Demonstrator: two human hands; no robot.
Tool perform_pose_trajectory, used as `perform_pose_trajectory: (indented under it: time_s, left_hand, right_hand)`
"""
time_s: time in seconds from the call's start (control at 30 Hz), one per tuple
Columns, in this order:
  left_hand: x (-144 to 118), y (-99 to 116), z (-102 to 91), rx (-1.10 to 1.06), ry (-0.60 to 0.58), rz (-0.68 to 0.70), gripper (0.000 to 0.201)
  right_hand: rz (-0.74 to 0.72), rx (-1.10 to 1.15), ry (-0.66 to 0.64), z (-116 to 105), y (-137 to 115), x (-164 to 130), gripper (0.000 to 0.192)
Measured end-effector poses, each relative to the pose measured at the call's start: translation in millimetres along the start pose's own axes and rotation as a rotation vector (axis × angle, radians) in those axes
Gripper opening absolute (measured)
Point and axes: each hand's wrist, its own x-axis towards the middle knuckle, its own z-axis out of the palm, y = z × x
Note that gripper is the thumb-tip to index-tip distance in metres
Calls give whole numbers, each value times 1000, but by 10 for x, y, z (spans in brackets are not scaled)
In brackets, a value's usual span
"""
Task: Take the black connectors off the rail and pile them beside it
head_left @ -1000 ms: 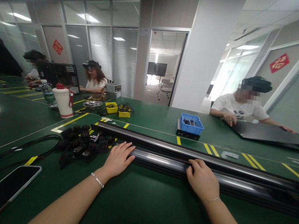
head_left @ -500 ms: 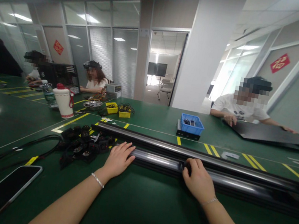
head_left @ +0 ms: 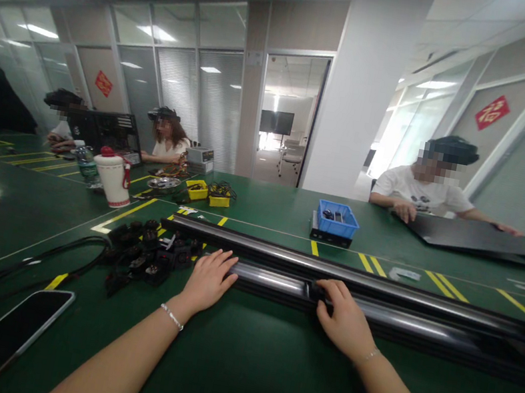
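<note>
My left hand [head_left: 208, 282] lies over the left end of the nearer long black rail [head_left: 273, 280], fingers bent over it and thumb along its near side. A small black slider-like block [head_left: 311, 290] sits on that rail. My right hand [head_left: 345, 319] pinches this block between thumb and fingers; part of it is hidden by the fingers. A second long black rail [head_left: 273, 250] lies parallel just behind. Close to my left hand is a heap of black socket-like modules [head_left: 150, 255], some with metal contacts.
At the left lie black cables [head_left: 55, 248] and a phone [head_left: 6, 338]. Farther back stand a white cup [head_left: 113, 180], a water bottle [head_left: 86, 165], yellow trays [head_left: 218, 200] and a blue basket [head_left: 336, 222]. Across the green table, a person handles a dark panel [head_left: 469, 236]; others sit at the left.
My right hand and the black block have slid slightly left along the nearer rail, and more of the block shows now. My left hand has stayed in place.
</note>
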Motion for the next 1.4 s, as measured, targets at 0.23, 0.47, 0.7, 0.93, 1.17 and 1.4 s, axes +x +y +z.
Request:
perform_pose_trajectory:
  time_s: [0.23, 0.47, 0.7, 0.93, 1.17, 1.4]
  left_hand:
    - [-1, -8, 17, 4, 7, 1, 45]
    - [-4, 12, -13, 0, -8, -7, 45]
    - [-5, 7, -3, 9, 0, 2, 45]
    - [-3, -3, 6, 16, 3, 6, 46]
    - [-5, -13, 13, 23, 13, 15, 45]
    - [-5, -16, 20, 20, 8, 13, 46]
  right_hand:
    - [-55, 67, -36, 30, -15, -9, 35]
    - [-91, 42, -34, 39, -15, -5, 35]
    - [-81, 92, -43, 58, 2, -10, 37]
    - [-118, 94, -59, 93, -18, -15, 43]
    - [-200, 118, -116, 223, -160, -56, 46]
    - [-215, 96, -151, 260, -206, -53, 47]
